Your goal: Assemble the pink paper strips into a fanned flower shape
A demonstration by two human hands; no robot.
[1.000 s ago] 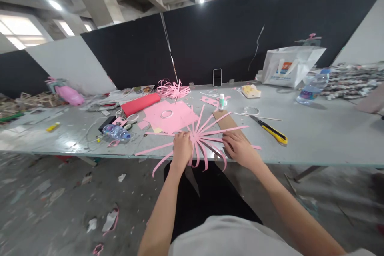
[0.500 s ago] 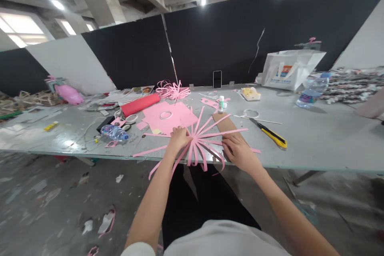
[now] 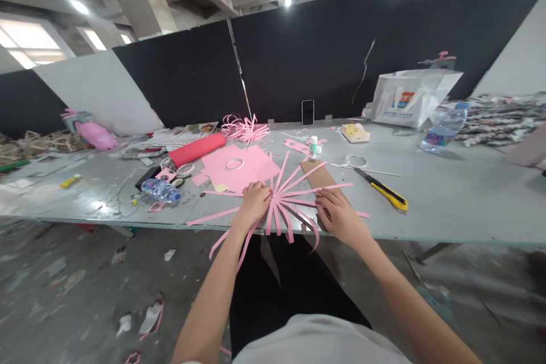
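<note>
Pink paper strips [image 3: 276, 200] fan out from a shared centre like a star, near the table's front edge. Several of their ends droop over the edge and curl. My left hand [image 3: 256, 203] is closed at the left side of that centre, fingertips and thumb pinching the strips. To the right, my right hand [image 3: 339, 215] has its fingers bent together on one strip, above a brown cardboard piece [image 3: 318, 172]. The exact grip under the right fingers is partly hidden. Pink paper sheets [image 3: 256, 168] lie just beyond my left hand, with a white ring [image 3: 234, 164] on top.
A yellow utility knife [image 3: 386, 193] lies right of my right hand. A glue stick [image 3: 313, 148] stands behind the cardboard. At left are a red roll [image 3: 198, 149] and a lying plastic bottle [image 3: 161, 189]. A white bag [image 3: 412, 99] and another bottle [image 3: 446, 131] stand at right.
My left hand has shifted very slightly, its fingers still at the centre of the strips. My right hand stays nearly in place. The view has moved a little.
</note>
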